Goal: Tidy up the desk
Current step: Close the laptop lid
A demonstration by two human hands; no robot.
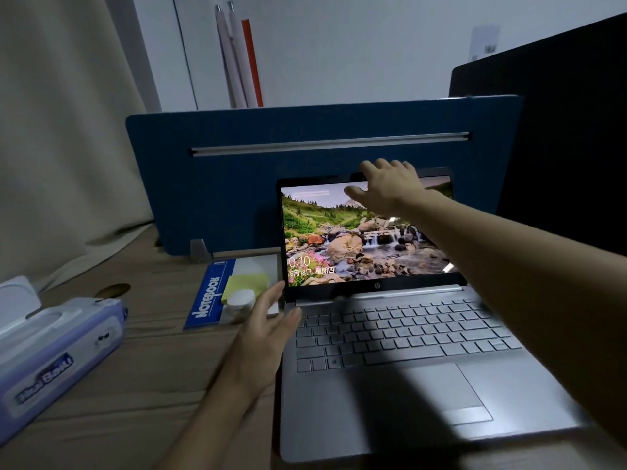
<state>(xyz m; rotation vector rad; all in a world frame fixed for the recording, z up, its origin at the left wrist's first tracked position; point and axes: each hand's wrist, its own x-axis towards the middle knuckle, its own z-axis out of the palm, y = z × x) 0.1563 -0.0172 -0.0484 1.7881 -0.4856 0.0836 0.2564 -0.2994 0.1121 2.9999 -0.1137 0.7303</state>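
A silver laptop point(400, 337) stands open on the wooden desk point(129, 368), its screen lit with a landscape picture. My right hand point(386, 186) grips the top edge of the screen, fingers over the lid's back and thumb on the front. My left hand point(268, 330) is open, its straight fingers against the laptop's left side by the hinge. Left of the laptop lies a blue notebook point(207, 296) with a yellow sticky pad point(246, 283) and a small round white container point(239, 301) on it.
A pack of wet wipes point(54, 351) with its lid flipped up lies at the left. A blue felt divider point(305, 123) stands right behind the laptop. A dark monitor point(559, 137) rises at the right. A curtain hangs at the left.
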